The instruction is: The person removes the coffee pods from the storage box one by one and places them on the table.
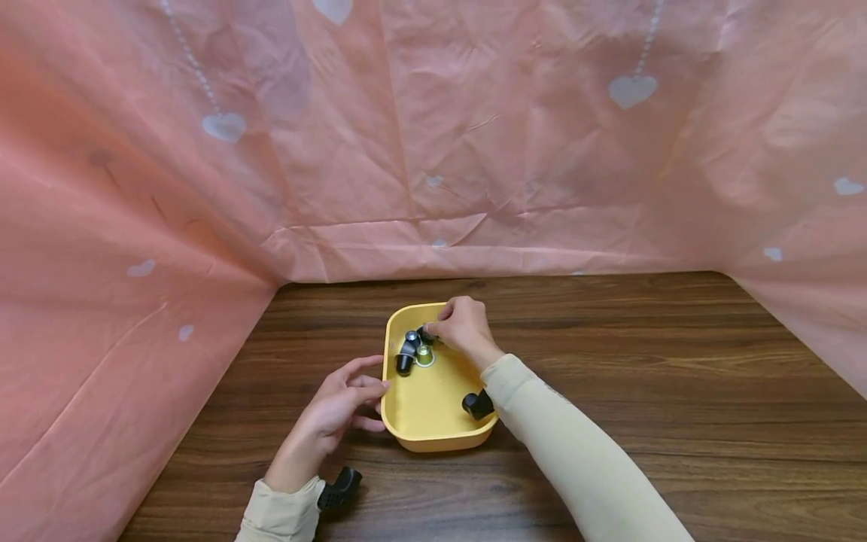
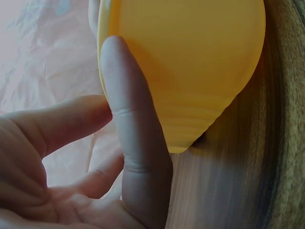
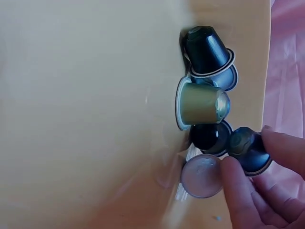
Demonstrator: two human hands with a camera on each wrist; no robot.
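A cream sleeve [image 1: 589,459] in the near foreground leads to the right hand [image 1: 466,324], which pinches a dark capsule [image 3: 249,149] between thumb and finger, the grip closed to the capsule's width. This capsule lies within the far part of a yellow tray [image 1: 440,438], just beside others. The left hand [image 1: 336,403], fingers loosely spread, touches the tray's left wall without closing round it. Handling is judged to be partway: one capsule is taken up but not yet released, whereas a gold capsule [image 3: 199,104], a black capsule [image 3: 207,50], a blue-grey capsule [image 3: 228,78] and a glossy capsule [image 3: 208,137] lie ungripped in the tray. The pale disc [image 3: 202,176], partly masked by a finger, is probably another capsule's lid.
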